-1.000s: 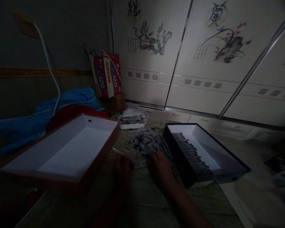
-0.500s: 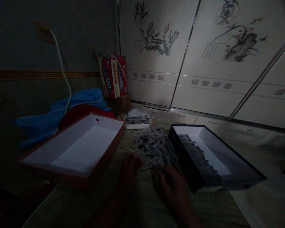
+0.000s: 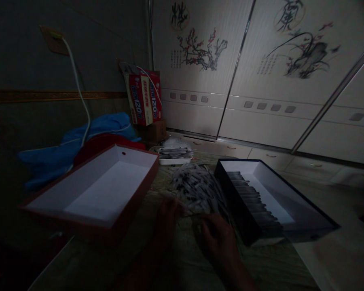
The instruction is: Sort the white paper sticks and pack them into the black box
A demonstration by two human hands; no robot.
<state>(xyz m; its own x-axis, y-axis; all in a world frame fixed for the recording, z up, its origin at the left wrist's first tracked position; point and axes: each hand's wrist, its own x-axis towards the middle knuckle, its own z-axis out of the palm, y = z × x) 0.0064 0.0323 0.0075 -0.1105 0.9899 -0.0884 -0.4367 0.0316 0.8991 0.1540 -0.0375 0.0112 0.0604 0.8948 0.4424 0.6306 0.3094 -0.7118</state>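
My left hand (image 3: 168, 216) is dim and blurred in front of a heap of thin pale and dark sticks (image 3: 197, 186); its fingers are bent together, and what they hold is hard to make out. To its right, my right hand (image 3: 216, 232) has thumb and fingers pinched on a thin dark stick (image 3: 194, 215) that points toward my left hand. Right of the heap, a dark box (image 3: 306, 202) with a white inside holds a row of dark sticks (image 3: 251, 198). At the left stands a red box (image 3: 100, 190) with a bare white inside.
Behind the heap is a white tray (image 3: 176, 161) of similar sticks. Blue cloth (image 3: 109, 125) and red cloth (image 3: 109, 140) lie behind the red box. A red carton (image 3: 145, 99) stands by the wall, left of white sliding doors (image 3: 200, 81). A white cable (image 3: 77, 81) hangs down.
My left hand has shifted slightly right and toward me. The right hand has barely moved and keeps its pinch. The boxes and the heap look the same.
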